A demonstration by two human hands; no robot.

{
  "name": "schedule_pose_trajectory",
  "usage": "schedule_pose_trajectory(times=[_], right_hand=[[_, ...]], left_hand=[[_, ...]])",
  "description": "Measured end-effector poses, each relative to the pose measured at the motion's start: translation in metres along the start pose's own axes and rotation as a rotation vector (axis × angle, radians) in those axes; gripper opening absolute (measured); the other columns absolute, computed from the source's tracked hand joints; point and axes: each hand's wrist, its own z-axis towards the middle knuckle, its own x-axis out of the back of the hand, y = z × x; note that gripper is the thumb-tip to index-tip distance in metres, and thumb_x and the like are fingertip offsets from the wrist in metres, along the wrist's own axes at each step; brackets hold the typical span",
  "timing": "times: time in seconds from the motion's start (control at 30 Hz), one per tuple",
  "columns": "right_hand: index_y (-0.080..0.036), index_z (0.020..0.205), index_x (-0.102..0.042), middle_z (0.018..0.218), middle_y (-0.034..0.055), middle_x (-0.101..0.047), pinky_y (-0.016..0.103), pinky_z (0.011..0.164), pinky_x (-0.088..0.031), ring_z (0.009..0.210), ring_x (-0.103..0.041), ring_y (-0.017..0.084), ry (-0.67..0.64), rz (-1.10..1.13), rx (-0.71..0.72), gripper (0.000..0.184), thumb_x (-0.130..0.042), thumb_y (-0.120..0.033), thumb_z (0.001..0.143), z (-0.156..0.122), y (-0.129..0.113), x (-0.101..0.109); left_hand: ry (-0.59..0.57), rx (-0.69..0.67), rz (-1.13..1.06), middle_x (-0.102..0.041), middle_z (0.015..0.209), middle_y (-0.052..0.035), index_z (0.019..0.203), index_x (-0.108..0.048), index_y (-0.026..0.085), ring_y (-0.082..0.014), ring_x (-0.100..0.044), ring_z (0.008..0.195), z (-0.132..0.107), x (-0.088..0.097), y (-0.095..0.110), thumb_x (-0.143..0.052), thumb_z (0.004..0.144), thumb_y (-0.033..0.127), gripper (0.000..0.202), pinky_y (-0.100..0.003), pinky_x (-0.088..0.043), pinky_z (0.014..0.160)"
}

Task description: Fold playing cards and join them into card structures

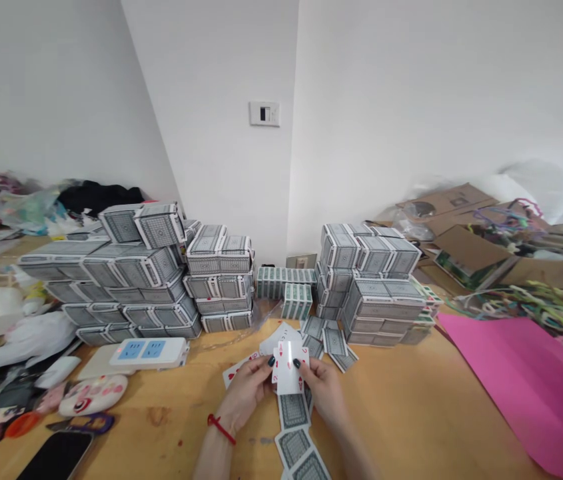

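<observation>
Between my hands are two or more playing cards (290,379), face up, an ace of hearts lying crosswise over a two. My left hand (250,393), with a red string on its wrist, pinches their left edge by thumb and fingers. From the right, my right hand (322,387) grips them with its thumb on the front. Beneath and nearer me, several face-down cards (294,447) trail along the table. Face-up cards (239,369) lie by my left fingers, and more face-down cards (335,341) are spread beyond my right hand.
Box-like structures built of cards stand in stacks at left (151,273), centre left (218,280) and right (381,300). A white power strip (148,352), a phone (56,457) and a utility knife (86,423) lie left. Pink paper (526,387) and an open cardboard box (471,253) are right.
</observation>
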Motion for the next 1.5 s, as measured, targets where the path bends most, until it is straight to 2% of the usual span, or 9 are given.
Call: schedule_pose_trajectory(times=[0.47,0.7,1.0,1.33,1.5], right_hand=[[-0.013,0.057,-0.053,0.051,-0.0001,-0.052,0.021,0.045,-0.034,0.047,-0.045,0.012,-0.017,-0.031,0.007,0.044,-0.053,-0.057,0.063,-0.004,-0.008,-0.002],[-0.013,0.058,-0.053,0.05,-0.0008,-0.051,0.021,0.044,-0.032,0.045,-0.042,0.01,0.01,-0.045,0.015,0.043,-0.054,-0.056,0.063,-0.004,-0.008,-0.003],[-0.013,0.059,-0.052,0.05,-0.0011,-0.049,0.02,0.043,-0.031,0.045,-0.041,0.01,-0.004,-0.032,0.008,0.044,-0.053,-0.057,0.063,-0.003,-0.006,-0.003],[-0.015,0.056,-0.049,0.048,-0.0016,-0.048,0.021,0.043,-0.032,0.046,-0.042,0.011,-0.011,-0.071,0.015,0.047,-0.051,-0.062,0.06,-0.003,-0.006,-0.001],[-0.015,0.058,-0.049,0.05,-0.0025,-0.046,0.021,0.044,-0.032,0.047,-0.04,0.01,-0.041,-0.042,0.014,0.045,-0.052,-0.06,0.062,-0.001,-0.002,-0.001]], left_hand=[[0.004,-0.021,0.076,-0.061,0.062,-0.0042,0.077,-0.067,0.012,-0.0106,-0.05,0.056,0.004,-0.001,-0.002,-0.065,0.06,0.036,0.029,-0.023,-0.04,0.057],[0.038,-0.033,0.163,-0.063,0.065,-0.006,0.082,-0.067,0.012,-0.0109,-0.051,0.054,0.005,-0.003,-0.002,-0.064,0.06,0.04,0.036,-0.023,-0.04,0.054],[0.156,-0.087,0.278,-0.063,0.063,-0.0047,0.085,-0.067,0.012,-0.012,-0.052,0.054,0.007,-0.003,-0.008,-0.062,0.062,0.04,0.037,-0.022,-0.039,0.053],[0.267,-0.074,0.322,-0.06,0.057,-0.002,0.068,-0.067,0.012,-0.0116,-0.05,0.051,0.009,-0.009,-0.008,-0.061,0.058,0.041,0.031,-0.022,-0.038,0.051],[0.33,-0.21,0.502,-0.047,0.045,0.0036,0.05,-0.055,0.014,-0.0086,-0.04,0.044,0.013,-0.007,-0.014,-0.057,0.061,0.038,0.027,-0.021,-0.03,0.046]])
